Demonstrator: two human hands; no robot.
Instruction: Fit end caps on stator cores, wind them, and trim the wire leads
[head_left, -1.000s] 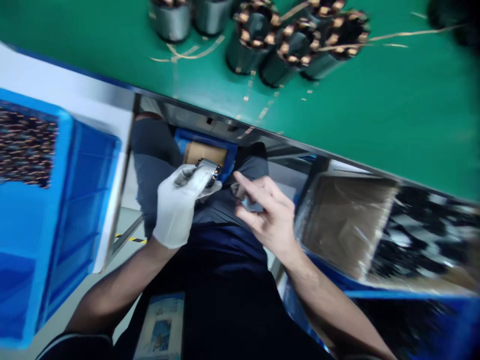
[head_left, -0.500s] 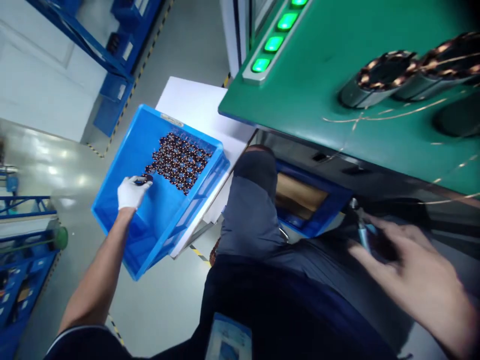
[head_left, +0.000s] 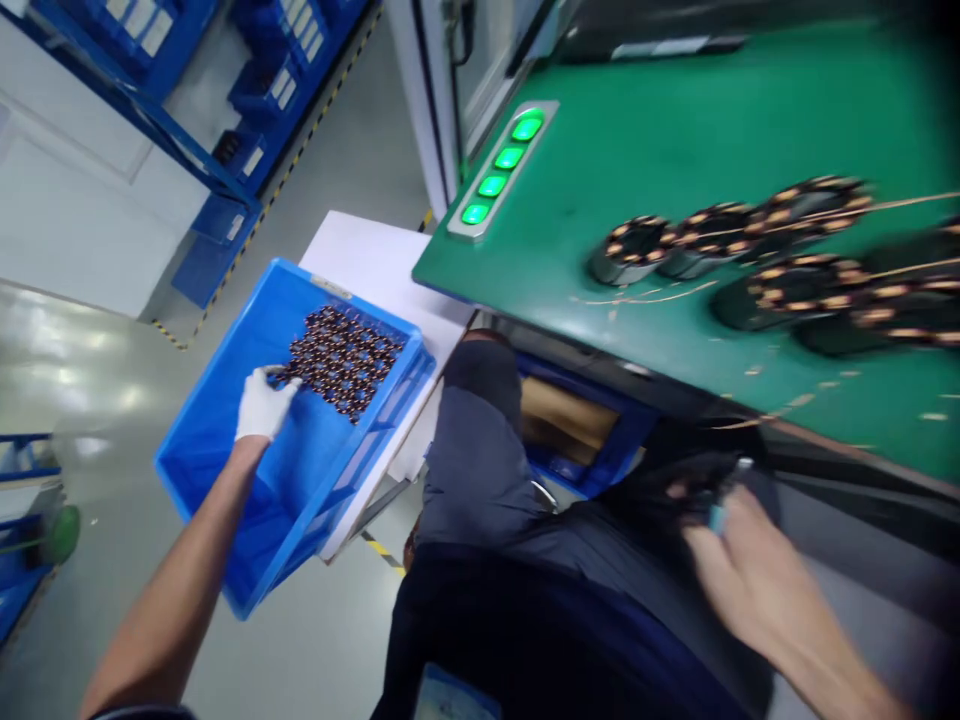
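My left hand (head_left: 262,405), in a white glove, reaches into a blue crate (head_left: 225,520) and rests at the near edge of a packed group of small copper-wound stators (head_left: 341,355). Its fingers curl over something at that edge, hidden from me. My bare right hand (head_left: 739,570) hovers over my lap below the bench edge, blurred, with a small blue-tipped tool (head_left: 720,510) between its fingers. Several larger wound stators (head_left: 750,235) stand on the green bench (head_left: 675,120) with loose copper wire trailing from them.
The crate sits on a white stand (head_left: 360,255) left of my knees. A row of green lit buttons (head_left: 501,170) runs along the bench's left edge. A blue bin with cardboard (head_left: 577,425) sits under the bench. Blue racks (head_left: 187,120) line the far floor.
The view swung left from my lap to the crate. My left hand carried a stator from my lap into the crate and moved up to the packed group. My right hand stayed over my lap.
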